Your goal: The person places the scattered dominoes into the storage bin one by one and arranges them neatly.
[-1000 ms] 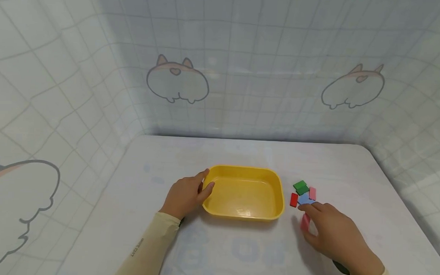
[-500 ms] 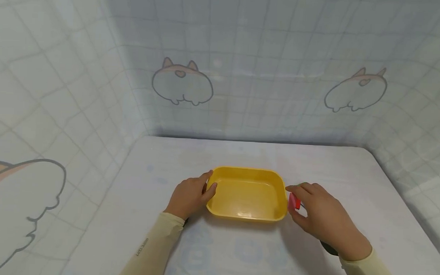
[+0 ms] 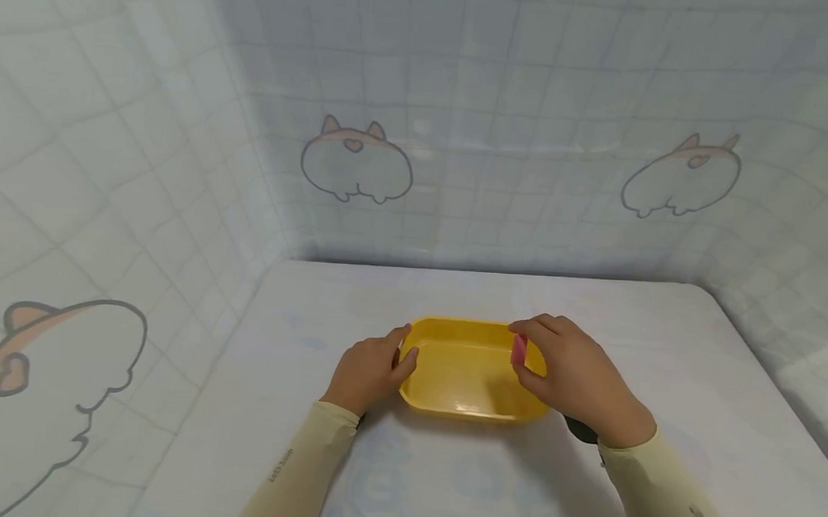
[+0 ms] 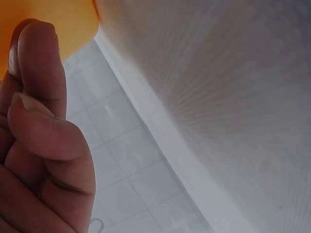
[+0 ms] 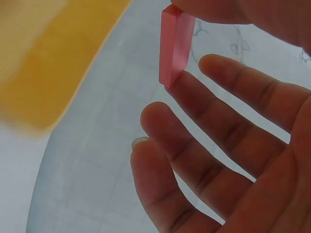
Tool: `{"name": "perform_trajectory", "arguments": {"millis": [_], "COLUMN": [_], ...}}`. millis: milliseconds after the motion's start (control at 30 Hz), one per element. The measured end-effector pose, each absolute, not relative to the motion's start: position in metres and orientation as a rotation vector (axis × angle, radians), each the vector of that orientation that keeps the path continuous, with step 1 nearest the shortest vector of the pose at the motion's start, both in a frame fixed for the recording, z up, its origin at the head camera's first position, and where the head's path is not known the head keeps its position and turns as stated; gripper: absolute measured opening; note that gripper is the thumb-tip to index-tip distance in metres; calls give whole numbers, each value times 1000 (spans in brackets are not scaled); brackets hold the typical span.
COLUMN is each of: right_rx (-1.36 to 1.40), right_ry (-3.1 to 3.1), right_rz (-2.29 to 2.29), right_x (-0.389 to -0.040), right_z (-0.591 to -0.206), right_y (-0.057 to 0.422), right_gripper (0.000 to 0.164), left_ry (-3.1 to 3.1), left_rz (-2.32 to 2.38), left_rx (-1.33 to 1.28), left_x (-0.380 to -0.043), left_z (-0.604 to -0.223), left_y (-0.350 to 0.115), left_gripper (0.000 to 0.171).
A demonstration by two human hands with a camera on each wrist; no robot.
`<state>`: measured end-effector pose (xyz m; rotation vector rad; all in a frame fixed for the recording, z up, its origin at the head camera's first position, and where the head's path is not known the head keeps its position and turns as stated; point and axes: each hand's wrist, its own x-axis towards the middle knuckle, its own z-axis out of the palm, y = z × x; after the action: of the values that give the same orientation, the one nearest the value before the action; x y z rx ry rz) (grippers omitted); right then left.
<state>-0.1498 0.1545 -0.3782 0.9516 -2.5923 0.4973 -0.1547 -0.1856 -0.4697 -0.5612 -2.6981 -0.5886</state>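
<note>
Soft, dim light, faint glare on the yellow tray

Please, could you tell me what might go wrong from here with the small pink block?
The pink block is pinched at its two ends between thumb and finger of the right hand, so it might slip or twist free.

The right hand is over the right side of the yellow tray; it may bump the rim, and the tray could shift, since the left hand steadies just the left end.
</note>
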Motion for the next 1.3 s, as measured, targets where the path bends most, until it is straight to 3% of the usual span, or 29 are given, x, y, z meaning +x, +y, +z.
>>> {"name": "perform_trajectory", "arguments": {"millis": [333, 700, 967, 1300], "right_rx": [992, 1047, 1110, 1217], "right_ry": [-2633, -2721, -2806, -2857], "right_rz": [594, 573, 589, 635], "right_x": [-164, -186, -206, -214], "right_z": [-380, -388, -382, -390], "right_y": [118, 83, 56, 33], "right_gripper": [35, 46, 38, 50], "left_ry": [-2737, -2773, -2768, -2690], "left_rz": [-578, -540, -513, -507], "left_rx": [-545, -516, -502, -550], "left_x": [-153, -151, -152, -152], "left_z": [-472, -469, -467, -466], "left_y": [-181, -180, -183, -186], "left_gripper": [50, 52, 52, 42]}}
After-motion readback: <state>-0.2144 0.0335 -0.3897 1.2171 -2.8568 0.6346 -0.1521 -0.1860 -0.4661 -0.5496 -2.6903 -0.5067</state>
